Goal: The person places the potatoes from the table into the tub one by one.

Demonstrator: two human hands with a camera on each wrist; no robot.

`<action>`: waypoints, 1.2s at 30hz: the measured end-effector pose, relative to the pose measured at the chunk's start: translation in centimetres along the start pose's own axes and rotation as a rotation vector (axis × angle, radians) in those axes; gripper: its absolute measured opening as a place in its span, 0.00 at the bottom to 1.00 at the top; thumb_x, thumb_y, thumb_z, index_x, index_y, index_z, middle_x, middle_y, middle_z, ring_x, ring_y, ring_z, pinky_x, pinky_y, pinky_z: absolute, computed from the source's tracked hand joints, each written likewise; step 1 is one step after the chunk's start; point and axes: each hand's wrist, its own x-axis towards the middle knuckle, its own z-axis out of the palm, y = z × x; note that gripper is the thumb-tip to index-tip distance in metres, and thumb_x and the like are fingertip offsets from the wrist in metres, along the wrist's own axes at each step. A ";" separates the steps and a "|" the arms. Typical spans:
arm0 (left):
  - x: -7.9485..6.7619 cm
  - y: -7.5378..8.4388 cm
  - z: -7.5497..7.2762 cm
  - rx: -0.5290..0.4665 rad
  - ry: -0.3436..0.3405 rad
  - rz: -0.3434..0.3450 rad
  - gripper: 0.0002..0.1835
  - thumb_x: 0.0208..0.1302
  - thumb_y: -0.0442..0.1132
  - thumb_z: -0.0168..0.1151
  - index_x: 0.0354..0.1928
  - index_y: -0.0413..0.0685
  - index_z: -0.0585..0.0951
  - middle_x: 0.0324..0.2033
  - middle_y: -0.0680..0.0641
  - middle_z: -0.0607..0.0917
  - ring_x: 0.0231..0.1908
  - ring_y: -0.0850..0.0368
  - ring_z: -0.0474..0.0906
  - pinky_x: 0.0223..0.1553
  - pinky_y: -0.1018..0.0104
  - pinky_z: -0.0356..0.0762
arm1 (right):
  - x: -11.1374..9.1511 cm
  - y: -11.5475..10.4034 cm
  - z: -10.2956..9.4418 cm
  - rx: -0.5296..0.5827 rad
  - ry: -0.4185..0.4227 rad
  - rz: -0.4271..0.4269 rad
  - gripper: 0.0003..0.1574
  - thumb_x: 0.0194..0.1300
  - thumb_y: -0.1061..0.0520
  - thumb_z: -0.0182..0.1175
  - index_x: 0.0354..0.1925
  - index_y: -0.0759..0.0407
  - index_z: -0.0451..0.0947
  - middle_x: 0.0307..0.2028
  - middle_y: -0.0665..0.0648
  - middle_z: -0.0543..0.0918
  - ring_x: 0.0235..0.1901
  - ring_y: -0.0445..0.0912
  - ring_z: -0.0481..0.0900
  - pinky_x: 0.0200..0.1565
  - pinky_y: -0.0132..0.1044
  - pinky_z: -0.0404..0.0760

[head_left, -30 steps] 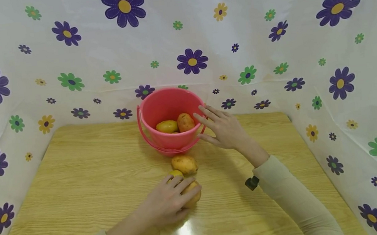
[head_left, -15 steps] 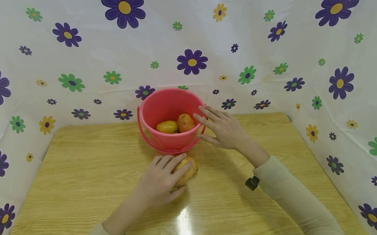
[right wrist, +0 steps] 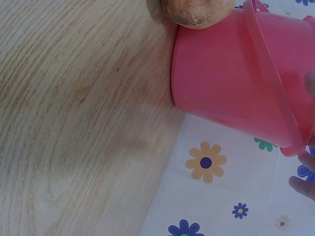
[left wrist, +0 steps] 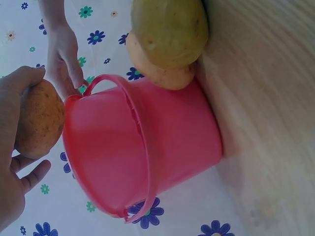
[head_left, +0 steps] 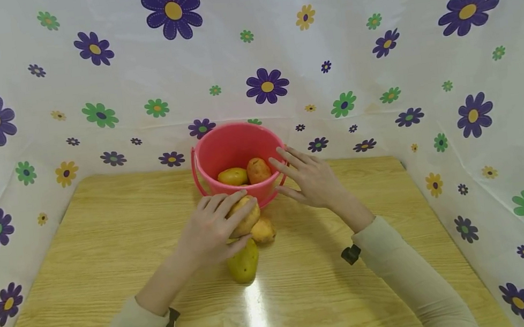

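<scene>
My left hand holds a brown potato between fingers and thumb, raised at the front rim of the pink bucket. In the left wrist view that potato shows beside the bucket's mouth. My right hand, fingers extended and spread, touches the bucket's right rim near the handle. Inside the bucket lie a yellow mango-like fruit and a reddish potato. Another potato rests on the table in front of the bucket, with a yellow-green mango-like fruit nearer to me.
The wooden table carries the bucket near its far edge. A white sheet printed with flowers rises behind the table and along both sides. The bucket's handle hangs down on the side facing me.
My left hand has moved the potato away from me and up to the bucket's front rim, uncovering the yellow-green fruit. My right hand has stayed at the bucket's rim.
</scene>
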 end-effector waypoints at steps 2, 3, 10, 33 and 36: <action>0.4 -0.4 -0.3 0.004 0.002 0.001 0.43 0.49 0.56 0.84 0.68 0.50 0.80 0.61 0.41 0.86 0.56 0.43 0.82 0.55 0.50 0.86 | 0.0 0.1 0.0 -0.006 0.004 -0.001 0.46 0.71 0.33 0.63 0.79 0.48 0.67 0.77 0.61 0.71 0.77 0.60 0.70 0.73 0.58 0.77; 0.7 -0.6 -0.4 0.005 0.003 0.001 0.43 0.49 0.56 0.84 0.68 0.50 0.80 0.61 0.41 0.86 0.56 0.43 0.82 0.55 0.50 0.86 | 0.0 0.1 0.1 -0.007 0.007 -0.002 0.46 0.70 0.33 0.63 0.79 0.49 0.68 0.77 0.61 0.71 0.77 0.60 0.70 0.72 0.58 0.77; 2.7 -2.4 -1.2 0.024 -0.016 0.001 0.41 0.53 0.55 0.82 0.68 0.50 0.79 0.61 0.40 0.86 0.55 0.42 0.83 0.58 0.49 0.87 | -0.1 0.3 0.2 -0.022 0.022 -0.012 0.46 0.70 0.33 0.64 0.77 0.49 0.69 0.77 0.62 0.72 0.77 0.60 0.71 0.72 0.57 0.77; 7.2 -6.9 -0.2 0.034 -0.143 -0.080 0.41 0.58 0.57 0.78 0.70 0.49 0.77 0.64 0.38 0.83 0.62 0.38 0.81 0.66 0.39 0.81 | -0.1 0.1 0.2 -0.017 0.026 -0.022 0.46 0.71 0.33 0.63 0.78 0.50 0.69 0.77 0.62 0.72 0.77 0.60 0.71 0.72 0.58 0.77; 7.5 -7.3 0.2 0.013 -0.165 -0.091 0.41 0.58 0.56 0.78 0.71 0.49 0.77 0.65 0.39 0.83 0.63 0.37 0.81 0.67 0.39 0.80 | -0.1 0.1 0.2 -0.010 0.027 -0.020 0.46 0.71 0.34 0.64 0.78 0.51 0.69 0.77 0.62 0.72 0.77 0.61 0.71 0.72 0.58 0.77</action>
